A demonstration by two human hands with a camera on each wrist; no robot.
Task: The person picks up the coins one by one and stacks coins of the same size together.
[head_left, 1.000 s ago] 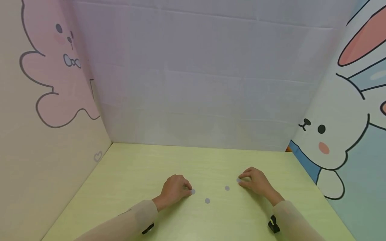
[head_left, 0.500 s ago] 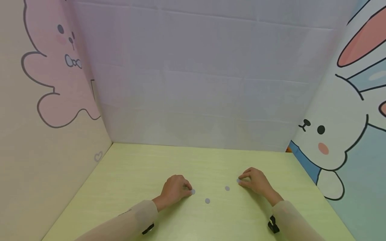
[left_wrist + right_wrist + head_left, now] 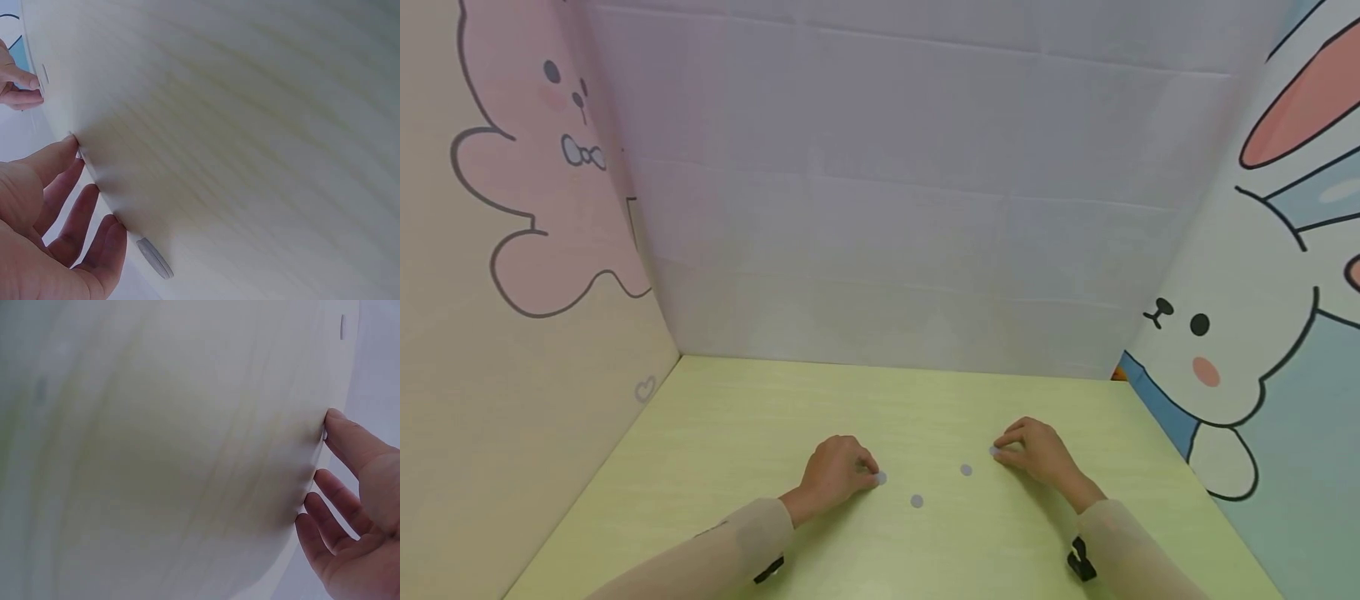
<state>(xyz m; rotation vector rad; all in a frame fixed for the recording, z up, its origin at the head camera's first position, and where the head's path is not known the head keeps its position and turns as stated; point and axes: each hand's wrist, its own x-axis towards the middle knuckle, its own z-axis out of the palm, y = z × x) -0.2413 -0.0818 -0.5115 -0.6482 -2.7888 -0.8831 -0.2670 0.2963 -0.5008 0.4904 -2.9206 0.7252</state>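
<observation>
In the head view my left hand [image 3: 832,477] pinches the edge of a flat grey disc [image 3: 882,478] between thumb and forefinger, low at the table surface. My right hand [image 3: 1040,455] holds another grey disc [image 3: 995,451] the same way, farther right and back. Two more discs, one nearer [image 3: 917,501] and one farther [image 3: 966,470], lie between the hands. In the left wrist view, a grey disc [image 3: 155,257] lies beyond the outer fingers of my left hand [image 3: 53,231]. My right hand [image 3: 362,506] has its other fingertips at the surface in the right wrist view.
The pale yellow-green table [image 3: 760,400] meets a whitish sheet [image 3: 880,208] at the back. Side panels show a pink animal [image 3: 572,208] on the left and a white rabbit [image 3: 1240,350] on the right. Dark straps show beneath both sleeves.
</observation>
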